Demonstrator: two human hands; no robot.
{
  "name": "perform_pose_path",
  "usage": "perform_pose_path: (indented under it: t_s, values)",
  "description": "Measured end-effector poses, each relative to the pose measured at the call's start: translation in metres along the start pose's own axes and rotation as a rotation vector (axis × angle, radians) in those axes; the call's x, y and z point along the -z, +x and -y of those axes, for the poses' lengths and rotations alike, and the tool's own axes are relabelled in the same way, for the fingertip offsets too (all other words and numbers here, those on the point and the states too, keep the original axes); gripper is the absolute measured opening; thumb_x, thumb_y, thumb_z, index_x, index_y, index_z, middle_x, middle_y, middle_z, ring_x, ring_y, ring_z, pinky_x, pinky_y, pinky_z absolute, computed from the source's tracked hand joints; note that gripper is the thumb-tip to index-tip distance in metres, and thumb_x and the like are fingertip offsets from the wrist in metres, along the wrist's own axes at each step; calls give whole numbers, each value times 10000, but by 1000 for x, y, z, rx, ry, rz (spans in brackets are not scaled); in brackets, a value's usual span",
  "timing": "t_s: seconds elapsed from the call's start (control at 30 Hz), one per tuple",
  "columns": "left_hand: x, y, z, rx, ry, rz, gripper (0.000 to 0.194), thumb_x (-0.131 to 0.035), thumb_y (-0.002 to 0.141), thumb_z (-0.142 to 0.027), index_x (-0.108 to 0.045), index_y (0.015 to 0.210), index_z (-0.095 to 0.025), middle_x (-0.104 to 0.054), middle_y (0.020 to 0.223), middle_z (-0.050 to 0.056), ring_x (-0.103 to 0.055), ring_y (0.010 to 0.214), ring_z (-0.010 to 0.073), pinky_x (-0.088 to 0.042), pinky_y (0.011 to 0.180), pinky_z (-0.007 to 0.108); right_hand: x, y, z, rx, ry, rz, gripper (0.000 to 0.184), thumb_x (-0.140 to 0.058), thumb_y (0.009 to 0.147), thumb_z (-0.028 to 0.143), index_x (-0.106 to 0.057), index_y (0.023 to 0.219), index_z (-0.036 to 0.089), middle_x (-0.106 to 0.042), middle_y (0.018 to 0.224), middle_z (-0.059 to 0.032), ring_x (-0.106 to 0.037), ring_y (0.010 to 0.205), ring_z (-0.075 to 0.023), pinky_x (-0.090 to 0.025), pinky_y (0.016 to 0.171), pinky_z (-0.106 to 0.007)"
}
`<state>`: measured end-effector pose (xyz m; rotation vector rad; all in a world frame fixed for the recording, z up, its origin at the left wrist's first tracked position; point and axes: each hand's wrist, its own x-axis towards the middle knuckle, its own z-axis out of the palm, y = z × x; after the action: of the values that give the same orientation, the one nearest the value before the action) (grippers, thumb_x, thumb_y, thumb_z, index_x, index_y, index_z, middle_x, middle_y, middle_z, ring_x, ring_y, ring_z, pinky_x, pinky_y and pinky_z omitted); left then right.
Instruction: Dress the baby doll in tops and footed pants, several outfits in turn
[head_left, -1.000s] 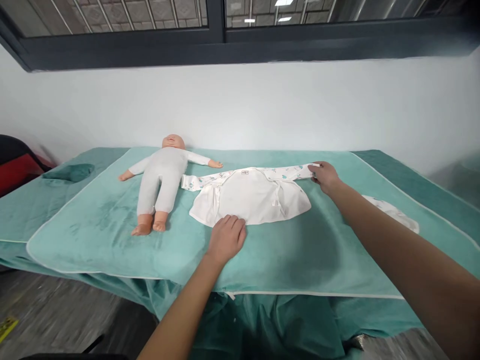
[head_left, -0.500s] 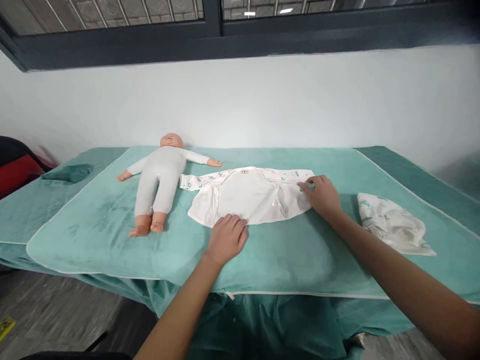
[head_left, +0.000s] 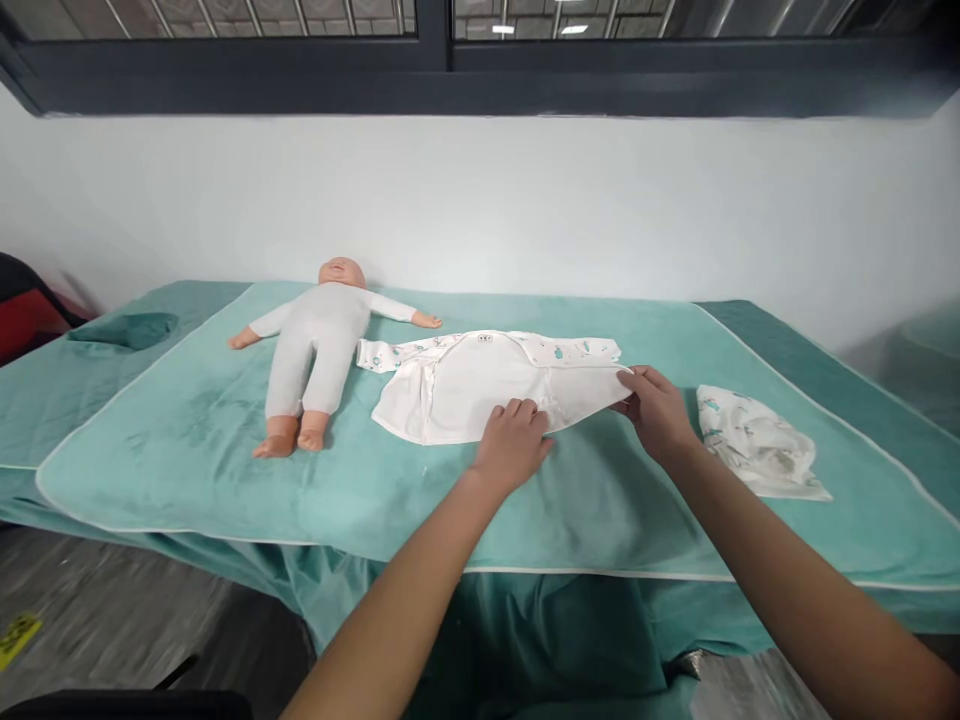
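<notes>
Long-sleeved baby top (head_left: 472, 385), spread at frame centre, is pinched at its frame-right corner by the right hand (head_left: 657, 412); its lower edge is touched by the left hand (head_left: 514, 442), fingers bent, grip unclear. Judged light, soft, limp; best held by edges.

On the mat (head_left: 187, 490) before the wall (head_left: 480, 210), a doll (head_left: 326, 315) lies left, a shirt (head_left: 476, 385) in the middle with the left hand (head_left: 512, 442) at its near edge and the right hand (head_left: 658, 408) at its right side, and a cloth (head_left: 754, 445) right of both hands.
</notes>
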<state>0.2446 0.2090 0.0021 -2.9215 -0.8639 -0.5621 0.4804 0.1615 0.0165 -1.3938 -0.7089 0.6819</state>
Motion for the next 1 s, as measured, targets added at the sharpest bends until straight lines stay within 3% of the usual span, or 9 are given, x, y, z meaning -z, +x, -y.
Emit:
perform_pose_path:
  t_s: [0.07, 0.17, 0.27, 0.33, 0.43, 0.57, 0.67, 0.77, 1.0]
  values:
    - [-6, 6, -9, -7, 20, -1, 123, -560, 951, -266, -627, 992, -171, -630, 1053, 80, -555, 1014, 260, -430, 796, 403, 1, -4, 3, 8, 42, -19, 293, -749, 707, 436, -565, 780, 219, -543, 744, 32, -560, 691, -129, -533, 632, -257]
    - [-11, 4, -12, -30, 38, -19, 116, -524, 921, -117, -622, 959, -167, -633, 997, 83, -558, 973, 250, -419, 760, 394, 8, -3, 3, 58, -59, -34, 285, -721, 744, 458, -569, 783, 220, -547, 744, 27, -554, 686, -132, -527, 633, -260]
    - [-9, -1, -10, -49, 11, -26, 112, -507, 939, -149, -617, 949, -168, -631, 988, 86, -560, 952, 244, -414, 737, 387, 18, -2, 0, 144, -417, -54, 240, -635, 813, 459, -583, 841, 226, -588, 766, -1, -565, 684, -167, -526, 661, -315]
    - [-7, -3, -10, -106, -5, -15, 152, -473, 970, -199, -618, 936, -168, -630, 993, 87, -562, 948, 241, -413, 745, 389, 20, -4, -3, 275, -774, -44, 223, -600, 831, 389, -610, 969, 215, -650, 918, -63, -598, 761, -214, -527, 742, -379]
    - [-5, -5, -11, -176, -16, 3, 200, -435, 989, -237, -622, 972, -168, -633, 1024, 87, -560, 968, 240, -413, 770, 397, 6, -8, -3, 556, -1208, 72, 395, -558, 832, 246, -582, 1219, 169, -604, 1257, -170, -595, 1033, -306, -488, 888, -442]
    - [-3, -7, -13, -203, -20, 5, 253, -379, 1010, -248, -621, 1018, -178, -643, 1047, 83, -556, 985, 235, -403, 789, 400, -37, -5, 0, 747, -1416, 223, 422, -469, 888, 152, -560, 1300, 145, -573, 1355, -165, -518, 1191, -326, -428, 966, -436]
    - [-2, -8, -13, -194, -31, 17, 254, -376, 1008, -247, -620, 1028, -180, -646, 1049, 80, -552, 989, 229, -404, 806, 394, -67, 10, 1, 648, -1381, 301, 384, -418, 914, 123, -600, 1250, 157, -581, 1355, -160, -504, 1207, -322, -378, 1001, -453]
    - [-1, -10, -12, -171, -39, 26, 255, -388, 1003, -262, -617, 1075, -176, -644, 1043, 85, -549, 983, 233, -408, 807, 394, -82, 31, -1, 502, -1254, 315, 291, -426, 926, 155, -670, 1082, 180, -648, 1215, -162, -538, 1148, -318, -365, 992, -457]
    - [-4, -9, -12, -155, -68, 16, 274, -389, 1003, -278, -620, 1105, -173, -645, 1078, 98, -553, 1000, 249, -405, 810, 405, -83, 89, -2, 200, -818, 106, 205, -523, 884, 265, -675, 970, 157, -691, 904, -104, -614, 912, -271, -458, 819, -373]
